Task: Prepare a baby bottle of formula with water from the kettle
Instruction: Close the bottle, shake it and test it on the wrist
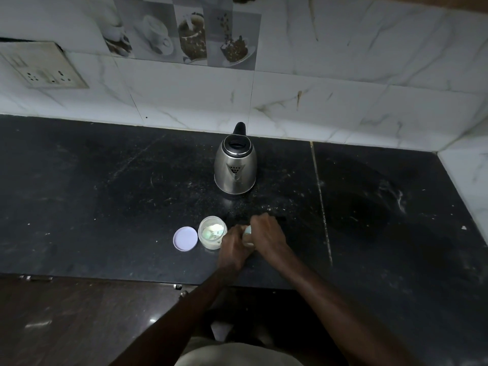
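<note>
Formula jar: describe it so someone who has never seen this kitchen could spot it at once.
On the black counter, look in front of the steel kettle, toward the near edge. The formula jar is the small, clear, open tub of pale powder, between its loose lilac lid and the left hand gripping the baby bottle.

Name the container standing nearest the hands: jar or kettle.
The open powder jar, beside the left hand gripping the bottle; the steel kettle stands farther back.

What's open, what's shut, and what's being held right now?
Kettle: upright on the counter, untouched.
Jar: open, powder inside.
Purple lid: off, lying beside the jar.
Bottle: gripped by left hand and right hand, mostly hidden.
</note>
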A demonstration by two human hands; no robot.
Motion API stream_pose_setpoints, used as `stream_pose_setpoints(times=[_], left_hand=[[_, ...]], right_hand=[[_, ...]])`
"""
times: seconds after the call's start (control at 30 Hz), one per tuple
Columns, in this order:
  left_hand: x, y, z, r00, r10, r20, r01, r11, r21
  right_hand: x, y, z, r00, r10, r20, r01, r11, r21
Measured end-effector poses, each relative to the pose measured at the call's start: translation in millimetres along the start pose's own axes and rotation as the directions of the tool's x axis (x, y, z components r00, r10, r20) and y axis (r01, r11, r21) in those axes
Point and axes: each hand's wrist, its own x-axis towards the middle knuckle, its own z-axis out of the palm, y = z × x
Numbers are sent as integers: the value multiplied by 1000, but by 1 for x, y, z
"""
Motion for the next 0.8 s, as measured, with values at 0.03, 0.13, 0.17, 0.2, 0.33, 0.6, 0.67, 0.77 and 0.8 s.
stream_pose_setpoints(times=[0.03,0.13,0.17,0.2,0.33,0.6,0.67,0.77,0.8], left_hand=[[0,-1,0,1000,-7,-5,7,1000,-7],[0,-1,0,1000,-12,7,12,1000,10],[1,-2,1,1000,-1,14,0,999,36],[1,-1,0,1000,6,17,-6,999,45],[-1,6,-4,999,-30,14,31,1000,-7],[-2,4,-2,999,-43,14,42,999,20],[0,0,-1,999,-43,21,42,998,46],[3,-4,2,999,-44,27,41,996,79],[3,-5,2,998,-52,22,50,995,89]], right_hand=[[1,1,0,1000,17,-11,-17,1000,10],[3,5,3,996,88,-17,-88,996,30],[3,8,5,994,105,4,-105,993,44],[2,10,6,994,108,26,-109,992,55],[-1,18,8,1000,4,22,-6,998,69],[1,13,3,998,-54,-39,55,998,32],[0,11,5,996,-41,-85,39,999,-20],[-1,15,1,996,0,-84,-5,998,-56],[0,19,-1,998,13,-59,-16,999,-41]])
